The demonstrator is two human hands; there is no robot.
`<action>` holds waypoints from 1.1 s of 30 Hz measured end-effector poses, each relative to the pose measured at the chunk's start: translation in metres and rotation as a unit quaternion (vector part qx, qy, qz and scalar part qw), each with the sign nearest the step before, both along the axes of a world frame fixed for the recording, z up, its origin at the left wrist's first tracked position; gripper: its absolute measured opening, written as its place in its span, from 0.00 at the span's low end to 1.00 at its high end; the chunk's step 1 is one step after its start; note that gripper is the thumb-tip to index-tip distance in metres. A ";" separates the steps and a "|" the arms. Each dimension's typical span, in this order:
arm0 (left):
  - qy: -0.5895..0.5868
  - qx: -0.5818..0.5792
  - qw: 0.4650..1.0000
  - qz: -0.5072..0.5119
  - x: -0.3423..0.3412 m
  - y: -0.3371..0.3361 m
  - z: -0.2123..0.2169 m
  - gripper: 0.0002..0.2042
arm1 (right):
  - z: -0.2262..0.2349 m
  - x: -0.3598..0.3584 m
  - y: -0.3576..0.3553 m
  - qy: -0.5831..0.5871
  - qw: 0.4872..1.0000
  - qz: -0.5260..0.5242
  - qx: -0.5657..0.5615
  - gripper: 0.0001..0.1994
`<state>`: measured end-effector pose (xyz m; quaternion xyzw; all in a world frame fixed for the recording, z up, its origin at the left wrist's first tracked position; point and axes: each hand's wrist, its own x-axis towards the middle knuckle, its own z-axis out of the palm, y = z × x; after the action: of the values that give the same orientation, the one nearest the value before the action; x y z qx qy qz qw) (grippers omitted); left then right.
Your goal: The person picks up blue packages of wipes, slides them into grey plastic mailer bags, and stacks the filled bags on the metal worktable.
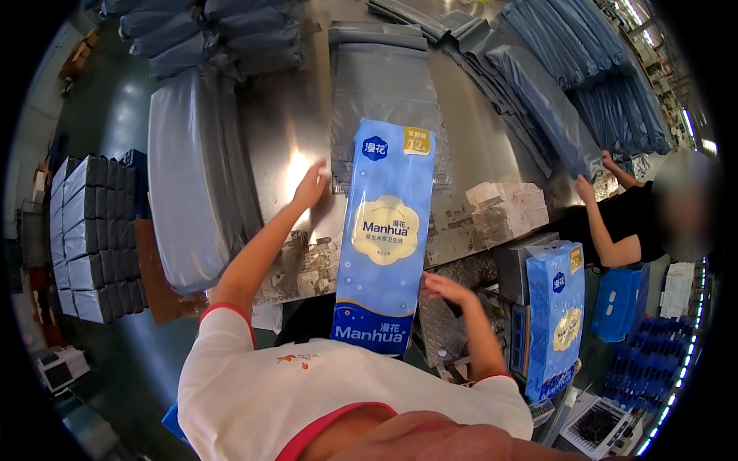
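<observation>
Steel table (292, 131) spread with grey mailer bags (384, 92)
A tall blue tissue pack (387, 238) is laid lengthwise at the table's near edge; its lower right side is touched by the open right hand (443, 288); the left hand (311, 187) is pressed flat, fingers spread, beside its top.

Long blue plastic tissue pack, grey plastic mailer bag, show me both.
Long blue plastic tissue pack (387, 238), head view, its pale middle label.
Grey plastic mailer bag (380, 84), head view, its bare upper face.
</observation>
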<state>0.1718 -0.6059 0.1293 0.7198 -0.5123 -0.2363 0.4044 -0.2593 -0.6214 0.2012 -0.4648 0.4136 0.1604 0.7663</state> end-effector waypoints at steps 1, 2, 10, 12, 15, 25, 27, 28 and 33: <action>0.056 -0.015 0.998 0.015 0.011 -0.035 -0.005 0.21 | -0.017 -0.004 -0.029 0.040 0.994 0.069 -0.070 0.24; 0.087 -0.035 0.995 0.031 0.014 -0.066 0.000 0.21 | -0.036 0.000 -0.058 0.080 0.978 0.136 -0.135 0.21; -0.074 -0.046 0.996 -0.036 -0.002 -0.132 -0.027 0.24 | -0.059 0.145 -0.259 0.010 0.571 0.122 -0.812 0.12; -0.058 -0.067 0.994 -0.065 -0.016 -0.133 -0.016 0.25 | -0.097 0.137 -0.288 0.058 0.614 0.185 -0.765 0.13; -0.068 -0.089 0.994 0.004 -0.009 -0.106 -0.020 0.23 | -0.074 0.186 -0.289 0.062 0.681 0.216 -0.696 0.10; -0.203 -0.106 0.966 0.117 0.007 -0.146 0.005 0.06 | -0.049 0.176 -0.268 -0.133 0.775 -0.211 -0.581 0.07; -0.193 -0.098 0.975 0.050 0.008 -0.133 0.002 0.10 | -0.051 0.167 -0.255 -0.146 0.767 -0.226 -0.582 0.06; -0.201 -0.121 0.971 0.033 0.004 -0.126 0.003 0.12 | -0.055 0.165 -0.251 -0.140 0.763 -0.241 -0.583 0.06; -0.223 -0.154 0.962 -0.026 -0.007 -0.118 0.011 0.19 | -0.058 0.183 -0.273 -0.096 0.731 -0.185 -0.650 0.06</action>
<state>0.1649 -0.7241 0.1403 0.6699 -0.6380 0.0011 0.3797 -0.0763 -0.8940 0.1434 -0.7768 0.4190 -0.3374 0.3275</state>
